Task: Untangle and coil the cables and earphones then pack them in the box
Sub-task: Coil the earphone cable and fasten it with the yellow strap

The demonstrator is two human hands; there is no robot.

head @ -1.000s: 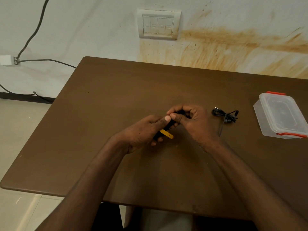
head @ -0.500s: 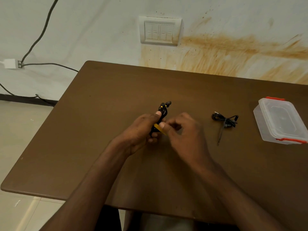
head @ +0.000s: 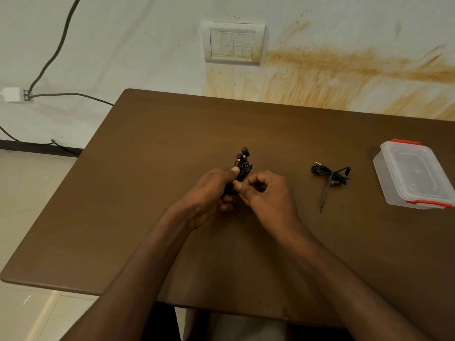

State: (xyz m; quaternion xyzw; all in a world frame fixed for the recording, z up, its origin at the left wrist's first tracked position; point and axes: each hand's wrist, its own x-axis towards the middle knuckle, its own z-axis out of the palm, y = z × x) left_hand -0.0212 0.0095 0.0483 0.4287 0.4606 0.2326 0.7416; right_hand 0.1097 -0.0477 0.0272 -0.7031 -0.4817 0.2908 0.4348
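Note:
My left hand (head: 209, 195) grips a coiled bundle of black earphones with yellow accents (head: 242, 163); the two earbuds stick up above my thumb. My right hand (head: 267, 195) pinches the yellow part of that same cable at the middle of the bundle, fingers curled. A second pair of black earphones (head: 331, 175) lies coiled and tied on the brown table (head: 147, 168) to the right, its plug end trailing toward me. A clear plastic box with red clips (head: 416, 175) stands at the right edge with its lid on.
The table's far edge meets a stained wall with a switch plate (head: 232, 43). A grey wall cable (head: 54, 52) and a white plug (head: 11, 94) are at the left. Floor tiles lie beyond the table's left edge.
My right hand came off the top of the bundle and dropped to its middle, so the earbuds now show above my left thumb. Both hands stay close together.

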